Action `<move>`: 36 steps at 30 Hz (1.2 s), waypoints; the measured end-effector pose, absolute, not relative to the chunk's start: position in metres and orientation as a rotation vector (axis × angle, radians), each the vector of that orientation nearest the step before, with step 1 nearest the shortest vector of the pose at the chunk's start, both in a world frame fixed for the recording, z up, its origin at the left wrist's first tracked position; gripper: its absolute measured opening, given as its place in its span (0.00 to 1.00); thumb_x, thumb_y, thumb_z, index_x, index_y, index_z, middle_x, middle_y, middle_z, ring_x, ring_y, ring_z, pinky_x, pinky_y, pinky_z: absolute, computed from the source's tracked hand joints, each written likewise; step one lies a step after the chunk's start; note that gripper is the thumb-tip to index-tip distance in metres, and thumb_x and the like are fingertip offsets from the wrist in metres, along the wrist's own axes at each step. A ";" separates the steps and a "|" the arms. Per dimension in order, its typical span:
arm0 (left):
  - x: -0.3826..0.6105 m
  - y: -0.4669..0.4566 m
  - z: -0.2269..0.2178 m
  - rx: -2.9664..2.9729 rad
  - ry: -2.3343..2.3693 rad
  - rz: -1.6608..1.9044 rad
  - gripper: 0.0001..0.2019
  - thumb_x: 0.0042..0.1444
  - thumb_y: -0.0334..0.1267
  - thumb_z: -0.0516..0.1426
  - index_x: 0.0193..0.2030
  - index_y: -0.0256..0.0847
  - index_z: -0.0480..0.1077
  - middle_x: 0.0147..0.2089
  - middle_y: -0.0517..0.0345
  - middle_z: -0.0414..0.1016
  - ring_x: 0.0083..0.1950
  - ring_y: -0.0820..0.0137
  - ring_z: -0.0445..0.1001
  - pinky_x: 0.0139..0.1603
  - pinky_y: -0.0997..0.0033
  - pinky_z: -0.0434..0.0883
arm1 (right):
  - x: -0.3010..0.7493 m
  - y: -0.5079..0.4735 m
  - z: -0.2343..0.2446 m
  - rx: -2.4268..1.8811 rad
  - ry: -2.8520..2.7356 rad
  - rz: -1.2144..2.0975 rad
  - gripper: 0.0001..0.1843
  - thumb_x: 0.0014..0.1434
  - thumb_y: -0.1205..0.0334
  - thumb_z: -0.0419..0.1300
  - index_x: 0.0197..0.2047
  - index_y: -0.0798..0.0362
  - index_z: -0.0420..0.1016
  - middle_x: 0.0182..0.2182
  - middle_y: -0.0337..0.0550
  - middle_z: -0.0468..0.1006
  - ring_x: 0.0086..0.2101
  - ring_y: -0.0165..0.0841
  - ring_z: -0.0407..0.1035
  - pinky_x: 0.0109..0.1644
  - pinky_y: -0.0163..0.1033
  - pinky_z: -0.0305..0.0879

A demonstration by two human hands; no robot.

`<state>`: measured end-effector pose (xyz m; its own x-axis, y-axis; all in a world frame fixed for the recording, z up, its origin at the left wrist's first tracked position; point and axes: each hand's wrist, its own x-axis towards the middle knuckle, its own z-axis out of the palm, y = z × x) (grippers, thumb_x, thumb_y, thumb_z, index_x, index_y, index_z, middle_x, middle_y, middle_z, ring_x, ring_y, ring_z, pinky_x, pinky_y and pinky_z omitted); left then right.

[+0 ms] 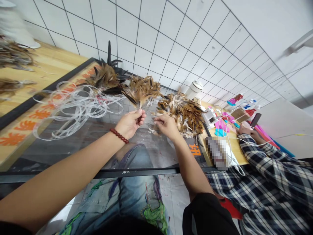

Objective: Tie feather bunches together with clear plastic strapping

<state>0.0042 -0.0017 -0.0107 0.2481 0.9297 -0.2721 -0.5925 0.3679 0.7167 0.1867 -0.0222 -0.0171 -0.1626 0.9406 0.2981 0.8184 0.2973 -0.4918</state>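
Observation:
Between the thumb and fingers of my left hand [132, 123], which wears a red bead bracelet, is the quill end of a bunch of brown feathers [141, 89]. The feathers fan out upward, away from me. My right hand [166, 125] is a short way to the right, its fingertips pinched together. Anything in that pinch is too small to make out. Just behind and beside my right hand lies a pile of brown and black feathers [190, 114] with pale fluff. Another clump of brown and dark feathers [105, 78] rests beyond my left hand.
Tangled clear plastic strips [85, 102] spread over the left of the glass tabletop [97, 151]. Feather bundles [14, 55] lie on the wooden surface at far left. A white bottle [194, 88] stands by the tiled wall. At right are cables, colourful pieces and a person in a plaid sleeve [254, 153].

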 end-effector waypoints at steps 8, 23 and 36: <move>0.007 -0.004 -0.013 0.623 0.829 1.162 0.04 0.53 0.31 0.60 0.29 0.31 0.72 0.26 0.57 0.72 0.25 0.79 0.69 0.26 0.81 0.67 | 0.176 -0.026 -0.016 -1.564 -2.300 0.039 0.09 0.61 0.65 0.52 0.37 0.52 0.74 0.36 0.43 0.74 0.40 0.34 0.66 0.45 0.37 0.56; 0.014 -0.011 -0.018 1.243 1.099 0.945 0.12 0.50 0.28 0.59 0.17 0.33 0.71 0.17 0.56 0.71 0.17 0.76 0.67 0.19 0.78 0.65 | 0.172 -0.033 -0.008 -1.386 -2.373 -0.424 0.17 0.66 0.60 0.45 0.39 0.54 0.73 0.37 0.48 0.75 0.41 0.37 0.63 0.48 0.42 0.50; 0.005 0.003 -0.018 0.649 0.899 1.250 0.07 0.49 0.35 0.61 0.27 0.33 0.70 0.20 0.62 0.66 0.20 0.81 0.63 0.22 0.81 0.62 | 0.186 -0.008 -0.005 -1.963 -2.142 -0.281 0.15 0.63 0.62 0.49 0.46 0.48 0.75 0.42 0.46 0.75 0.44 0.38 0.66 0.43 0.41 0.54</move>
<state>0.0052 0.0034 -0.0181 0.0658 0.9742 -0.2157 -0.5146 0.2183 0.8292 0.1860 -0.0077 -0.0046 -0.0823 0.9536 0.2896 0.9960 0.0886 -0.0090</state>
